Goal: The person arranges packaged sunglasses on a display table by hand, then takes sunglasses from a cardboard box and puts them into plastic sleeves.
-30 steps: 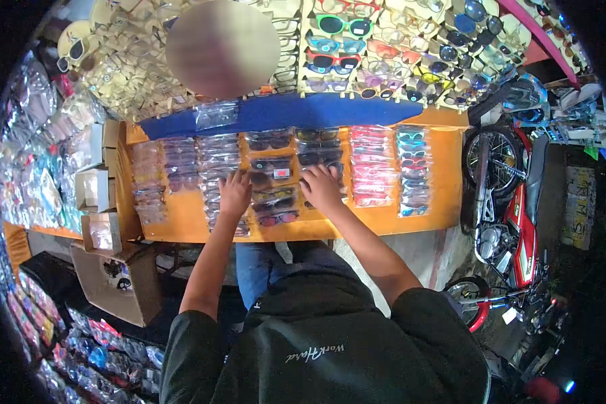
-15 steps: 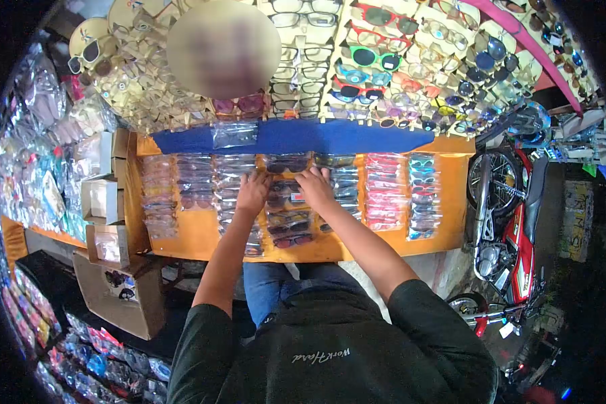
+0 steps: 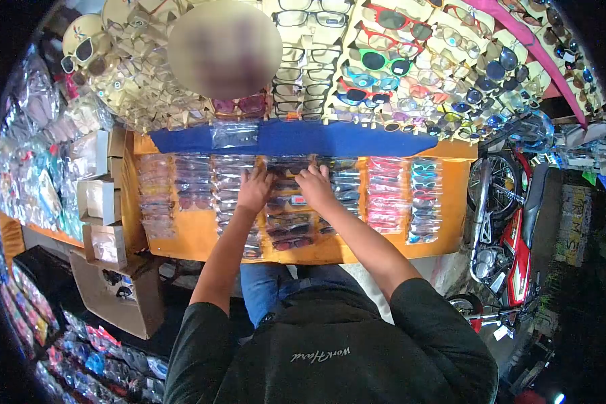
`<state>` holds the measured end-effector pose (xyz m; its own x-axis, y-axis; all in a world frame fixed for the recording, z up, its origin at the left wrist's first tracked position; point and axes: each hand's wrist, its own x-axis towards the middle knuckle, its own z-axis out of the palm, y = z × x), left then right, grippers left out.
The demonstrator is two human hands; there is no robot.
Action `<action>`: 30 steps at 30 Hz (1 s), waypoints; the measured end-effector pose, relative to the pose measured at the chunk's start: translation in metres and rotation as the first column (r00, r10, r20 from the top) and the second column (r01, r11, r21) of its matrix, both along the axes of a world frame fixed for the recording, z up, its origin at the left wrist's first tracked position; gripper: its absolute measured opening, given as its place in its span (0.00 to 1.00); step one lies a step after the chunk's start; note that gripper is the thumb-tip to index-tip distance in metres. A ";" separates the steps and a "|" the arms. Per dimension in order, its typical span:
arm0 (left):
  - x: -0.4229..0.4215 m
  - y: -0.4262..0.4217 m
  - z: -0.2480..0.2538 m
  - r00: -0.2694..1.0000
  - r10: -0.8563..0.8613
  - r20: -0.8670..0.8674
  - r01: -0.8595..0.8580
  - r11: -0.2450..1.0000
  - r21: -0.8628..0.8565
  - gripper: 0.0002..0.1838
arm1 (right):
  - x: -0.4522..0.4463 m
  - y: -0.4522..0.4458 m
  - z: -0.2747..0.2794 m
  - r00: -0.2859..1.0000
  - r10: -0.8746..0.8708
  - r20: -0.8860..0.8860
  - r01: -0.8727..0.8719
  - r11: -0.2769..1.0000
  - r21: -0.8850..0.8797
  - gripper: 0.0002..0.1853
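Both my hands rest on a column of dark sunglasses in clear plastic sleeves (image 3: 289,222), laid out on the orange cloth-covered table (image 3: 347,253). My left hand (image 3: 254,190) lies at the column's left side, its fingers slightly apart and touching the sleeves. At the right side is my right hand (image 3: 316,188), fingers stretched forward over the edge of the same column. Between them a sleeved pair with a small red-and-white label (image 3: 297,200) shows. Neither hand lifts anything; what lies under the fingertips is partly hidden.
Sleeved pink glasses (image 3: 386,195) and other columns flank my hands. Beyond a blue cloth (image 3: 303,138), a display board holds many glasses, including a green-framed pair (image 3: 385,62). Cardboard boxes (image 3: 106,246) stand left; a red motorcycle (image 3: 516,266) is parked right.
The view has shifted slightly. My hands stay at the two sides of the same column, with only small finger movements.
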<state>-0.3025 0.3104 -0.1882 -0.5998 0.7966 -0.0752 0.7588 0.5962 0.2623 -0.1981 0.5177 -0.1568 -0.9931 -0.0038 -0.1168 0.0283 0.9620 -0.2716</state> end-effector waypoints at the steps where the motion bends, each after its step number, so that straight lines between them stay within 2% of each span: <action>1: -0.002 0.002 0.001 1.000 0.015 -0.024 -0.015 1.000 -0.023 0.20 | -0.002 0.001 -0.002 0.997 0.004 -0.075 0.000 0.999 0.054 0.06; 2: -0.003 0.003 0.002 0.998 0.029 -0.048 -0.031 0.998 -0.045 0.19 | -0.004 0.002 -0.004 0.989 0.012 -0.149 0.004 0.994 0.108 0.06; 5: -0.003 0.006 0.007 0.996 0.074 -0.054 -0.075 0.997 -0.019 0.15 | -0.008 0.004 -0.008 0.980 -0.001 -0.199 0.022 0.994 0.105 0.07; 12: -0.004 0.004 -0.003 0.996 0.028 -0.087 -0.030 0.999 -0.019 0.13 | -0.007 0.004 -0.007 0.991 -0.006 -0.131 0.020 0.994 0.109 0.08; 15: -0.004 0.005 -0.005 0.991 0.022 -0.129 -0.021 1.000 0.008 0.15 | -0.007 0.004 -0.008 0.995 -0.009 -0.099 0.020 0.994 0.104 0.08; 18: -0.001 0.004 0.002 0.993 0.036 -0.112 -0.042 0.998 -0.053 0.19 | -0.007 0.005 -0.004 0.998 -0.008 -0.060 0.015 0.993 0.117 0.09; 20: 0.005 -0.002 0.006 0.989 0.133 -0.060 -0.129 0.990 0.064 0.23 | -0.003 0.006 0.001 0.999 -0.020 -0.046 0.023 0.996 0.082 0.12; 21: 0.008 -0.006 0.013 0.990 0.131 -0.059 -0.128 0.990 0.062 0.23 | 0.000 0.006 0.005 0.999 -0.021 -0.045 0.025 0.996 0.080 0.12; 23: 0.016 -0.019 0.028 0.996 0.085 -0.031 -0.085 0.996 0.006 0.23 | 0.010 0.006 0.016 0.984 -0.057 -0.169 0.056 0.998 -0.013 0.16; 24: 0.020 -0.026 0.026 0.996 0.087 -0.030 -0.087 0.996 0.003 0.23 | 0.016 0.006 0.020 0.984 -0.056 -0.168 0.054 0.998 -0.016 0.16; 26: 0.026 -0.035 0.022 0.999 0.009 -0.052 -0.009 1.000 -0.007 0.24 | 0.028 0.004 0.027 0.991 0.023 -0.132 -0.031 0.998 -0.056 0.15; 27: 0.027 -0.038 0.026 0.997 0.000 0.077 0.005 0.998 -0.061 0.27 | 0.031 0.002 0.026 0.996 0.041 -0.075 -0.047 0.996 -0.072 0.14; 30: 0.028 -0.039 0.022 0.995 -0.041 0.089 0.049 0.995 -0.090 0.29 | 0.034 -0.003 0.021 0.997 0.079 0.005 -0.079 0.995 -0.055 0.15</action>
<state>-0.2742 0.2717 -0.1660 -0.5517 0.8098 -0.1997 0.7618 0.5867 0.2746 -0.1638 0.5150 -0.1353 -0.9886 -0.0889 -0.1212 -0.0452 0.9449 -0.3243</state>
